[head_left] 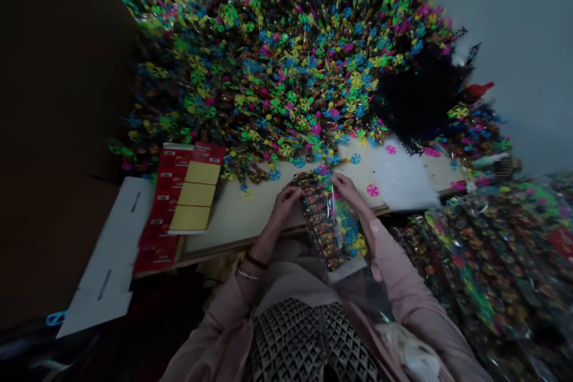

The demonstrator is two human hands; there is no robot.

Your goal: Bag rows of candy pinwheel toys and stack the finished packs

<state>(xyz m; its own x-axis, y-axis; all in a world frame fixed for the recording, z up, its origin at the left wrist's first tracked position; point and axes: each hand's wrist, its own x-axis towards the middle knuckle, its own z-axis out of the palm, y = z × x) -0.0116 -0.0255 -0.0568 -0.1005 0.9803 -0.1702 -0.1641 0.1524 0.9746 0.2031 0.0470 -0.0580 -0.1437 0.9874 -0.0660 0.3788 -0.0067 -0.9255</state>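
Observation:
A clear plastic bag [329,221] hangs at the table's front edge, close to my body. Inside it lies a row of dark speckled sticks with small yellow, blue and green wheel-shaped ends. My left hand [286,202] pinches the bag's upper left edge. At the upper right edge, the fingers of my right hand [348,190] are closed on the same bag. Just beyond the hands, a large heap of loose wheel-topped sticks [286,71] covers the back of the table. One loose pink wheel [372,190] lies to the right of my right hand.
Red card sheets [154,215] with yellow panels [193,197] lie at the left, beside a white slotted board [110,262]. White plastic sheets [405,182] rest on the right, below a black netted bundle [418,95]. Filled bags [505,250] are piled at the lower right.

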